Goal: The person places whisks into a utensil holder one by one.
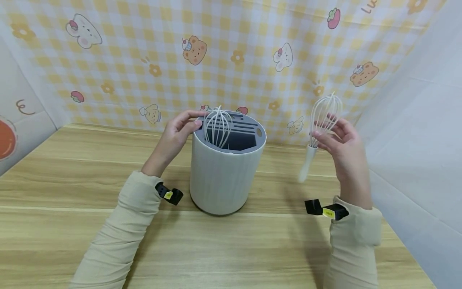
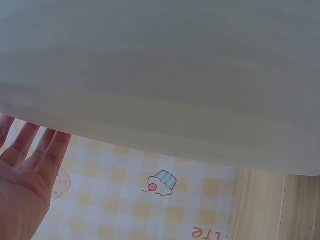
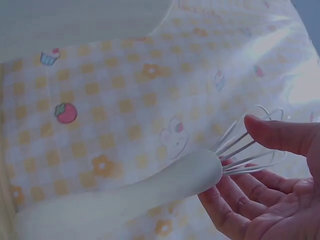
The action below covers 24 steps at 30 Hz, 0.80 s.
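A round white utensil holder [image 1: 225, 180] with a grey slotted top [image 1: 249, 132] stands upright on the wooden table. One whisk [image 1: 218, 126] sits in its left compartment, wire head up and handle hidden inside. My left hand [image 1: 177, 130] rests against the holder's left rim. Its fingers [image 2: 52, 155] look fairly straight along the wall in the left wrist view. To the right of the holder, my right hand [image 1: 344, 138] holds a second white whisk [image 1: 307, 162] in the air by its wires, thumb on one side, fingers on the other. Its handle points down and left.
The wooden table [image 1: 162, 249] spreads around the holder. Behind it hangs a yellow checked cloth [image 1: 231, 84] with cartoon prints. A pale wall panel [image 1: 415, 132] bounds the right side, and another printed panel [image 1: 21, 88] the left.
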Each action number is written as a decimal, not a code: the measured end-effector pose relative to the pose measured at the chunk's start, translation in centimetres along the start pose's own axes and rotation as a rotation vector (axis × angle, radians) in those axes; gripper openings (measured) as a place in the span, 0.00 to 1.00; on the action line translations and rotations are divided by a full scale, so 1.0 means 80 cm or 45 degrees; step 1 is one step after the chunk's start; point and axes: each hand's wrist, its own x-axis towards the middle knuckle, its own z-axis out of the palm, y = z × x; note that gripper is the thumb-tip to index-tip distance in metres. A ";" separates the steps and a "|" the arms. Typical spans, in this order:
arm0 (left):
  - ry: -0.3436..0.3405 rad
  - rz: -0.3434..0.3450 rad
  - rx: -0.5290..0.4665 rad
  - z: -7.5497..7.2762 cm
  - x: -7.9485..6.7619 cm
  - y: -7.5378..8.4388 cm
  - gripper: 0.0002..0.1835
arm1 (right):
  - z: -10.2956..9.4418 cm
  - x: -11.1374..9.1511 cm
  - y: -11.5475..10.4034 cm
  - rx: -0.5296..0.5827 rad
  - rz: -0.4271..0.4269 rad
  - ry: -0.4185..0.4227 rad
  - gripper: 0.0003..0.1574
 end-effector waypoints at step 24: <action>0.001 -0.002 -0.011 0.002 0.001 0.002 0.18 | 0.069 -0.037 -0.044 0.754 -0.454 0.303 0.35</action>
